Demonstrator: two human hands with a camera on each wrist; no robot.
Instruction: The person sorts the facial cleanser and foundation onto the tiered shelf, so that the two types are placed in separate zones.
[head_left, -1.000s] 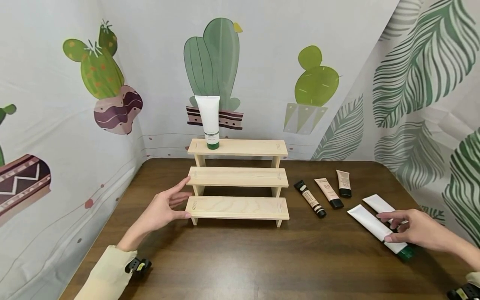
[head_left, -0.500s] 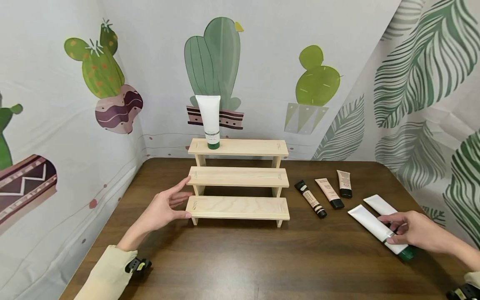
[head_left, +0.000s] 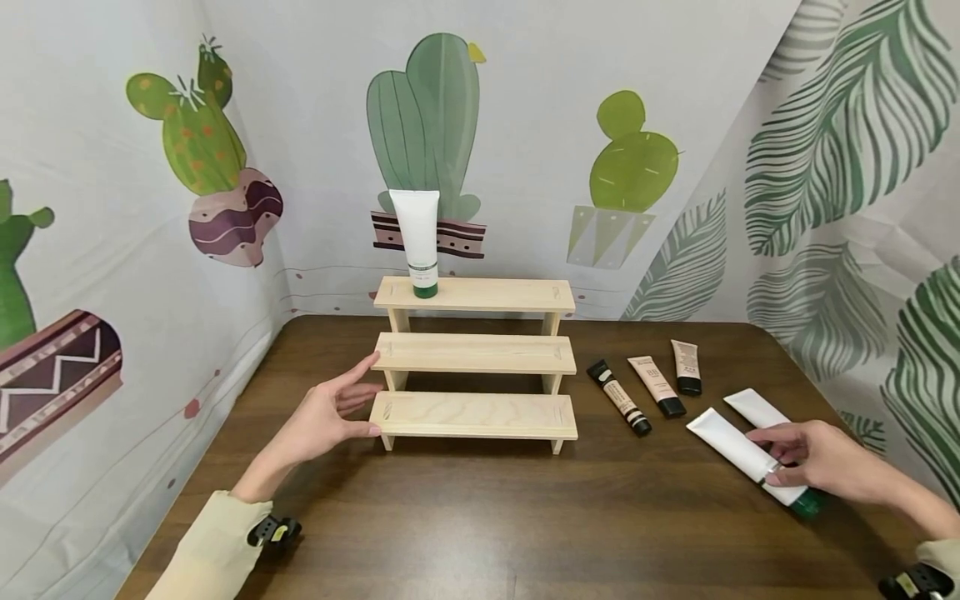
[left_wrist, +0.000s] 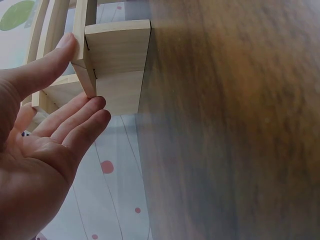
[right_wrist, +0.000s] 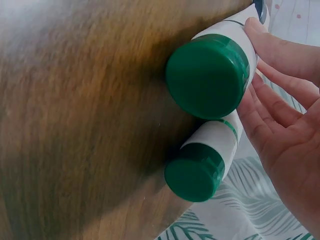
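Observation:
In the head view my left hand touches the left end of a three-tier pale wooden display rack. Its fingers are fairly straight; the thumb lies at the bottom step and the index fingertip at the middle one. My right hand pinches a white squeeze tube with a green cap between thumb and fingers. Beside it lies a second white tube, partly hidden by the hand; the right wrist view shows its green cap. Another white tube stands cap-down at the top step's left.
Right of the rack lie a black-and-beige tube, a pink tube with a black cap and a smaller pinkish tube. They rest on a brown wooden table. A printed cloth hangs behind.
My right hand has shifted slightly left with the white tube, whose flat end has moved left and a little up. The left hand and the rack stay in place.

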